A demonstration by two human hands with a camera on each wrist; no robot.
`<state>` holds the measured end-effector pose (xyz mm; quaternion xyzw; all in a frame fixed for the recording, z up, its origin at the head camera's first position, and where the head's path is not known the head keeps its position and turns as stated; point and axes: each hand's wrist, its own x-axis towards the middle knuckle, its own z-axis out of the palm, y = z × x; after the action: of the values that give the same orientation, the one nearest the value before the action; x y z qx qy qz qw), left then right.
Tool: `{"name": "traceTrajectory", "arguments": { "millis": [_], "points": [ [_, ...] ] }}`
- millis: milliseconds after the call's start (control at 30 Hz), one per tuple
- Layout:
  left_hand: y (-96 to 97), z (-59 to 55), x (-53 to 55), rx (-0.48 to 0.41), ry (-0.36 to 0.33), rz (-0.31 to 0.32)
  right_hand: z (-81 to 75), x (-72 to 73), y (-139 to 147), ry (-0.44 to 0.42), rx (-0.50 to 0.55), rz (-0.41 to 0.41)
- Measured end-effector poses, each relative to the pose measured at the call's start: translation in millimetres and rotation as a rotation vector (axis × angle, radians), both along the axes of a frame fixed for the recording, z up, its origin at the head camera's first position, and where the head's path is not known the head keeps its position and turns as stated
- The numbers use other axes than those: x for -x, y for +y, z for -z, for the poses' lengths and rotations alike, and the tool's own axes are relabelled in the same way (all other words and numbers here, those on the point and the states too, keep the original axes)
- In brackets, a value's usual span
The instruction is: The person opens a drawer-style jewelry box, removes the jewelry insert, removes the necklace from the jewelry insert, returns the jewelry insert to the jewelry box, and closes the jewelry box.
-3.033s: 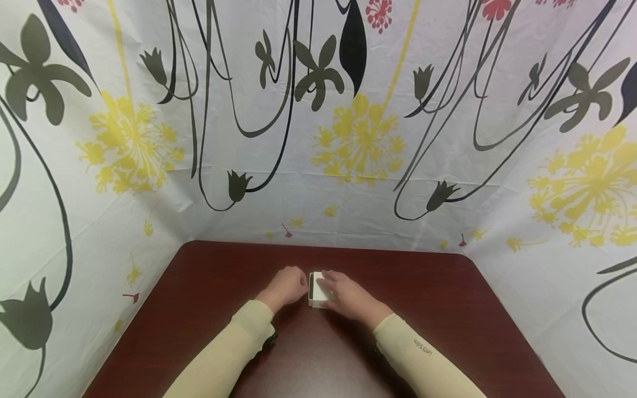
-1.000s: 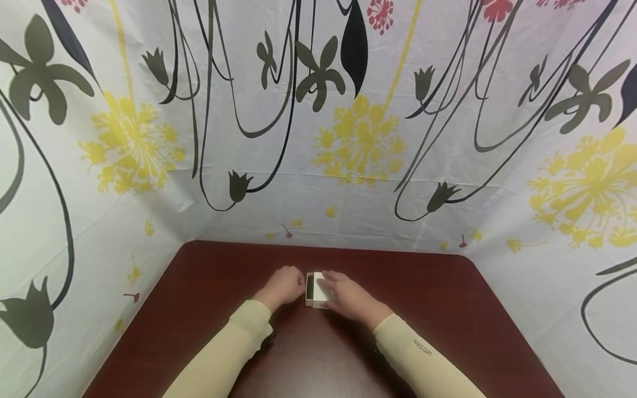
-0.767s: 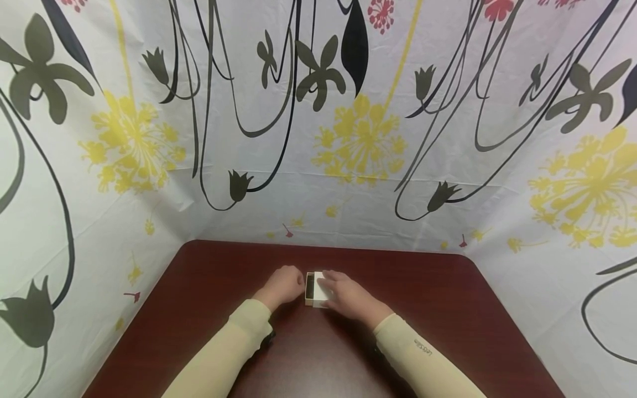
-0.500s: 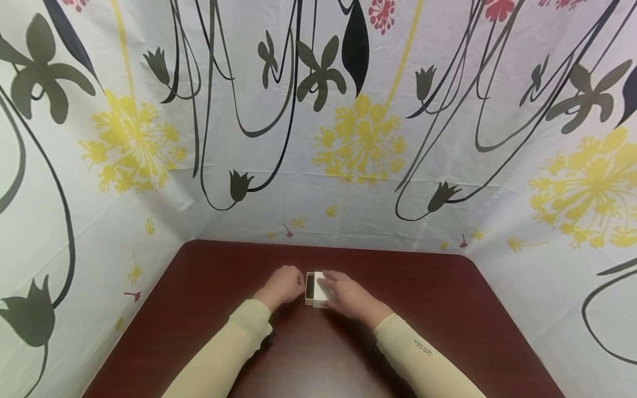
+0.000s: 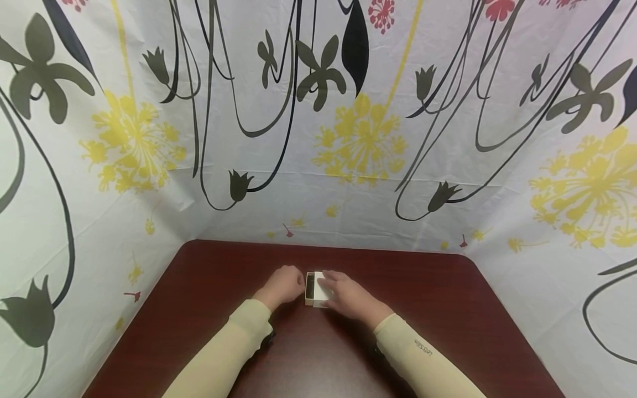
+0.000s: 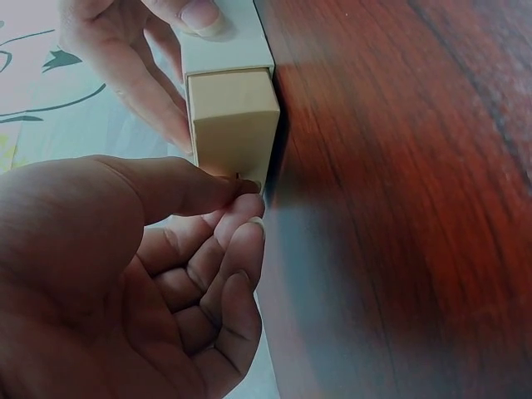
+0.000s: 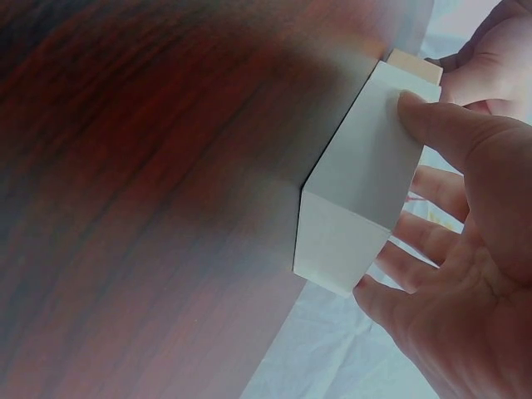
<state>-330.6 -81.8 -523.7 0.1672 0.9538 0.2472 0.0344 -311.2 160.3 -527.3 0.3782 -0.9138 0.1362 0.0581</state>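
Note:
A white sliding drawer box (image 5: 319,296) lies on the table between the two hands. Its tan inner drawer (image 6: 234,125) sticks partly out of the left side of the white sleeve (image 7: 357,166), and a dark strip of its inside shows from above. My left hand (image 5: 282,285) has thumb and index finger pinched together at the drawer's end face; what they grip there is mostly hidden. My right hand (image 5: 349,296) holds the sleeve, the thumb (image 7: 432,120) against its near side and the other fingers across the top and far side.
The dark red wooden table (image 5: 398,276) has rounded back corners. White fabric (image 5: 278,155) with printed flowers and stems hangs behind it and along both sides.
Compared with three seconds ago, the drawer has slid a little left out of the sleeve, along with my left hand. My right hand stays in place. Over the last second, hardly anything moves.

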Motion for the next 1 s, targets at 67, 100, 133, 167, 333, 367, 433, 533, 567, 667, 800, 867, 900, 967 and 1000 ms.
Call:
{"name": "traceTrajectory", "arguments": {
  "millis": [67, 100, 133, 167, 333, 367, 433, 533, 567, 667, 800, 867, 900, 967, 1000],
  "points": [
    [-0.1, -0.3, -0.4, 0.0, 0.001, 0.0, -0.6, -0.4, -0.1, -0.012, -0.003, 0.003],
    [0.0, -0.4, -0.5, 0.001, 0.001, 0.0, -1.0, -0.8, -0.1, -0.014, -0.003, 0.002],
    [0.0, -0.4, -0.5, 0.001, 0.001, 0.0, -1.1, -1.0, -0.1, -0.014, -0.004, 0.002],
    [0.0, -0.7, -0.6, 0.0, 0.0, 0.0, -1.2, -1.3, 0.0, -0.013, -0.002, 0.002],
    [0.3, -1.9, -0.6, -0.004, -0.007, 0.001, -1.2, -1.6, 0.1, 0.01, 0.002, -0.01],
    [0.3, -2.0, -0.5, -0.003, -0.009, 0.001, -1.4, -1.6, -0.1, 0.012, 0.002, -0.01],
    [0.3, -2.1, -0.5, -0.001, -0.012, 0.001, -1.8, -1.4, -0.2, 0.002, -0.008, -0.004],
    [0.1, -2.6, -0.8, 0.0, -0.02, 0.0, -2.1, -1.0, -0.7, -0.003, -0.013, 0.002],
    [-0.1, -2.8, -1.1, -0.002, -0.022, 0.0, -2.0, -1.1, -0.7, -0.004, -0.013, 0.004],
    [-0.5, -3.5, -1.5, 0.0, -0.027, -0.002, -1.7, -1.1, -1.0, 0.002, -0.008, 0.001],
    [-0.8, -3.3, -1.1, 0.014, -0.027, -0.007, -1.4, -1.1, -1.1, 0.002, -0.006, 0.002],
    [-1.0, -3.0, -0.7, 0.02, -0.03, -0.01, -1.3, -1.2, -0.9, 0.003, -0.005, 0.002],
    [-1.0, -3.1, -0.6, 0.021, -0.031, -0.011, -1.3, -1.2, -0.8, 0.006, -0.005, 0.001],
    [-1.2, -3.5, -0.6, 0.019, -0.032, -0.012, -1.7, -1.4, -0.5, 0.009, -0.007, 0.001],
    [-1.2, -3.7, -0.5, 0.022, -0.034, -0.013, -1.8, -1.4, -0.4, 0.012, -0.008, 0.001]
  ]
}}
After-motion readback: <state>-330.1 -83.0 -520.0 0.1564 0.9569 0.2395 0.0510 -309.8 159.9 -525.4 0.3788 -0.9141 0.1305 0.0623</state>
